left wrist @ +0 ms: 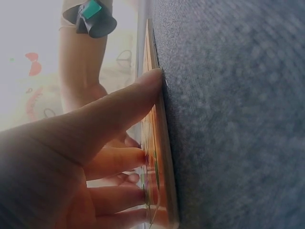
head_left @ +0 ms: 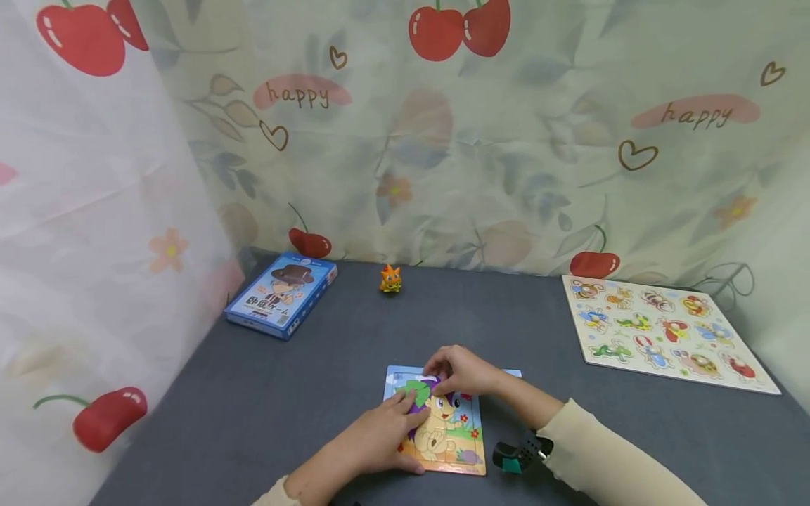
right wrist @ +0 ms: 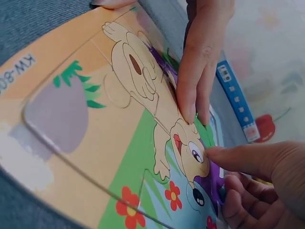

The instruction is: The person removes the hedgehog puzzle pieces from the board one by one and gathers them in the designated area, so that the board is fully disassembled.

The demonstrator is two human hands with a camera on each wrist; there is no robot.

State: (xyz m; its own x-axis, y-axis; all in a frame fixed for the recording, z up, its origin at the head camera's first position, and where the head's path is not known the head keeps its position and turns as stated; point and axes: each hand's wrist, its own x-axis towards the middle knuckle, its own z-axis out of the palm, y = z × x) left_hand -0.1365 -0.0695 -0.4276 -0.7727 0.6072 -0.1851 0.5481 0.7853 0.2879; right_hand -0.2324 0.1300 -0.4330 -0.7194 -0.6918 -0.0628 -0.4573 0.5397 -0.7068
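A jigsaw puzzle with a cartoon pony lies flat on the dark table near me, most of its picture fitted together. My left hand rests on its left side with the fingers extended over the green and purple part. In the left wrist view, the thumb of my left hand lies at the board's near edge. At the top of the puzzle, my right hand pinches a purple puzzle piece by the pony's hair, between thumb and curled fingers. Those fingertips partly hide the piece.
A blue box with a cartoon figure in a hat stands at the back left. Behind the puzzle is a small orange toy. A white insect board lies at the right. A patterned cloth hangs along the back and sides.
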